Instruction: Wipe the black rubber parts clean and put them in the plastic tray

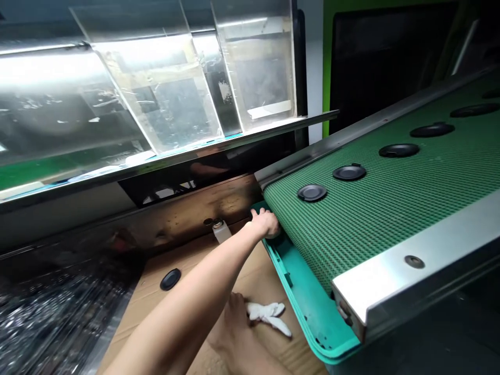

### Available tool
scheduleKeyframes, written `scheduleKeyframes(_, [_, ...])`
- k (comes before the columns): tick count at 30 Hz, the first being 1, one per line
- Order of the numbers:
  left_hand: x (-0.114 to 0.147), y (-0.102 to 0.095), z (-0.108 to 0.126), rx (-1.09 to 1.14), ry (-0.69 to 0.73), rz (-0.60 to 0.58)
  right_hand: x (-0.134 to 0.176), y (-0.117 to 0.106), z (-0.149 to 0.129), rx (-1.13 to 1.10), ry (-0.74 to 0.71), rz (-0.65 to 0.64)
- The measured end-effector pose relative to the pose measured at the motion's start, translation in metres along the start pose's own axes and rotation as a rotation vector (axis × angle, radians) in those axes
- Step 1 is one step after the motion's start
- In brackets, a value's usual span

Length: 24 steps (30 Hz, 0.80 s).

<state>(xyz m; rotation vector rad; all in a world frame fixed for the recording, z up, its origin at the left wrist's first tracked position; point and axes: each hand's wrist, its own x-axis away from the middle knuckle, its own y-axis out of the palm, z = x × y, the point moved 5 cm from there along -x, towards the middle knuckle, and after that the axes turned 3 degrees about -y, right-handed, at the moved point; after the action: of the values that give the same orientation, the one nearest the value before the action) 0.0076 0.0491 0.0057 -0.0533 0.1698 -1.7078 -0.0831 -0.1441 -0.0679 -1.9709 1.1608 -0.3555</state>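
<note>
My left hand (pixel 267 223) reaches across to the far end of a teal plastic bin (pixel 308 297), just below the lower end of the green conveyor belt (pixel 390 208). Its fingers are bent down into the bin, and what they hold, if anything, is hidden. Under my left forearm, my right hand (pixel 234 315) is over the cardboard (pixel 187 255), its fingers mostly covered. Beside it lies a crumpled white glove (pixel 269 315). One round black lid-like part (pixel 170 279) rests on the cardboard to the left. Two nearer black discs (pixel 312 192) (pixel 349 172) sit on the belt.
More black discs (pixel 399 150) line the belt farther up. A metal side rail (pixel 414 245) borders the belt in front. A small white bottle-like container (pixel 221 232) stands by the back wall. Clear plastic bags (pixel 58 317) lie at left. Transparent panels (pixel 164 88) hang behind.
</note>
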Motion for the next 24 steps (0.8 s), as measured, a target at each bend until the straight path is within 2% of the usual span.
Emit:
scheduleKeyframes(2, [0.012, -0.019, 0.012, -0.067, 0.029, 0.094, -0.001, 0.002, -0.001, 0.034, -0.003, 0.025])
scheduleKeyframes(4, [0.037, -0.045, 0.026, -0.096, 0.069, 0.19, -0.001, 0.0, -0.002, 0.072, 0.003, 0.07])
scheduleKeyframes(7, [0.105, -0.097, 0.03, 0.093, 0.053, 0.348, 0.0, -0.006, -0.003, 0.117, 0.037, 0.159])
scheduleKeyframes(9, [0.161, -0.131, 0.013, 0.32, -0.012, 0.42, 0.002, -0.007, -0.005, 0.152, 0.041, 0.188])
scheduleKeyframes(11, [0.214, -0.162, -0.012, 0.462, -0.017, 0.499, 0.003, -0.004, -0.006, 0.193, 0.025, 0.196])
scheduleKeyframes(13, [0.253, -0.184, -0.041, 0.56, -0.033, 0.56, 0.004, -0.001, -0.005, 0.221, 0.013, 0.211])
scheduleKeyframes(16, [0.28, -0.198, -0.078, 0.662, -0.064, 0.599, 0.003, 0.002, 0.0, 0.173, 0.029, 0.258])
scheduleKeyframes(20, [0.282, -0.196, -0.097, 0.72, -0.082, 0.583, 0.004, 0.0, -0.004, -0.176, 0.025, 0.426])
scheduleKeyframes(22, [0.281, -0.19, -0.094, 0.77, -0.066, 0.504, 0.006, 0.002, -0.013, -0.32, -0.009, 0.435])
scheduleKeyframes(24, [0.281, -0.179, -0.087, 0.876, -0.066, 0.317, 0.008, 0.006, -0.022, -0.336, -0.036, 0.393])
